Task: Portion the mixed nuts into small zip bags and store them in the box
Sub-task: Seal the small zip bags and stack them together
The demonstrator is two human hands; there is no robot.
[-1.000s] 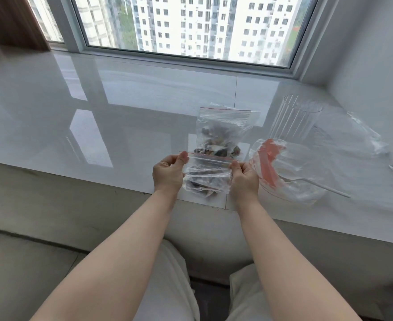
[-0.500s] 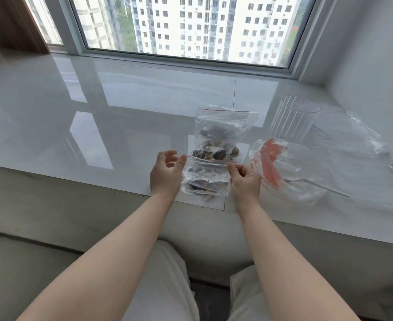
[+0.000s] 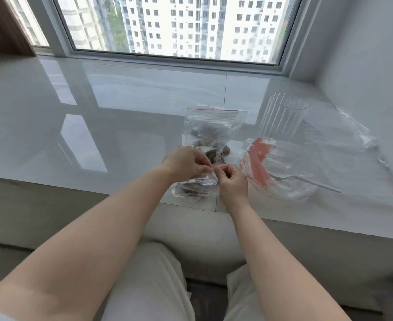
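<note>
From the head camera, the left hand [image 3: 186, 162] and right hand [image 3: 232, 179] both pinch the top strip of a small clear nut-filled zip bag [image 3: 194, 188] over the glossy white sill's [image 3: 121, 126] front edge.

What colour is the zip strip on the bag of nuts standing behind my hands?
Red: a thin red line across the top of the clear bag of nuts, seen in the head view.
</note>
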